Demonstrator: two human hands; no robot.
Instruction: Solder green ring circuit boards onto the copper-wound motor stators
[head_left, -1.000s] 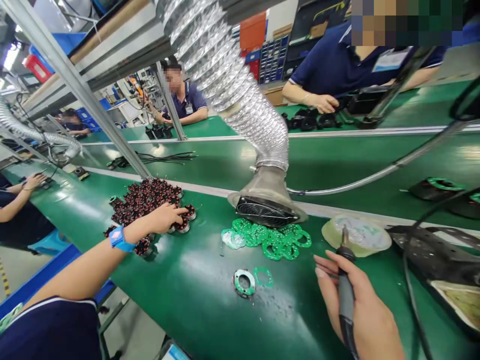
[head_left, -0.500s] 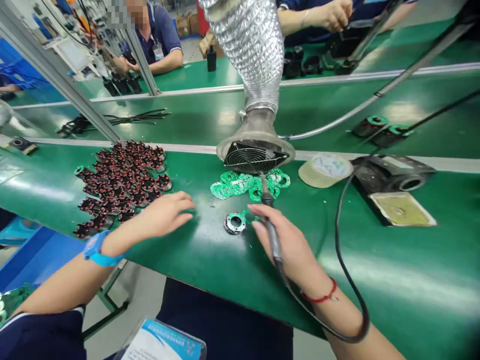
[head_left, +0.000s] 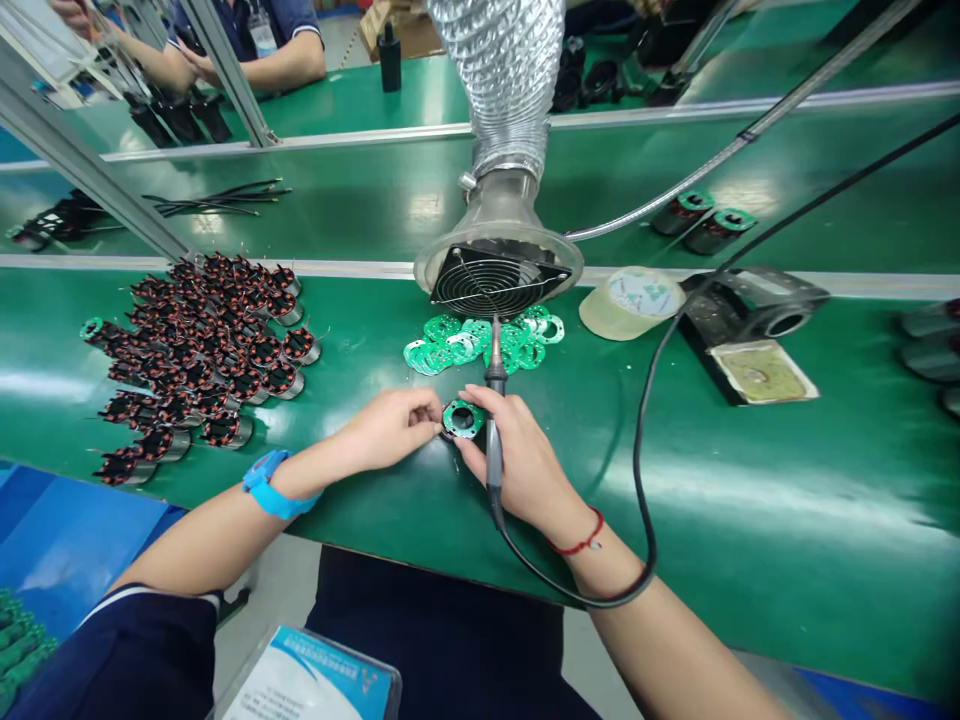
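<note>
A motor stator topped with a green ring-shaped circuit board [head_left: 463,419] stands on the green bench in front of me. My left hand [head_left: 394,428] is closed in a pinch at its left edge; whether a fine wire is between the fingertips is too small to see. In my right hand [head_left: 517,455] a soldering iron [head_left: 493,440] lies across the fingers, its tip pointing away from me. The right thumb and forefinger also touch the stator's right side. Just beyond lies a loose pile of green ring boards [head_left: 472,343].
Many copper-wound stators [head_left: 202,350] crowd the left. A fume extractor hood [head_left: 499,270] hangs over the ring boards. To the right are a tape roll [head_left: 630,303] and an iron stand with sponge [head_left: 761,372]. The iron's cable [head_left: 637,450] loops over my right forearm. A co-worker [head_left: 262,60] sits opposite.
My left hand has moved right, from open above the bench to a pinch at the stator. My right hand, still holding the iron, has closed in on the stator's right side. The view has shifted.
</note>
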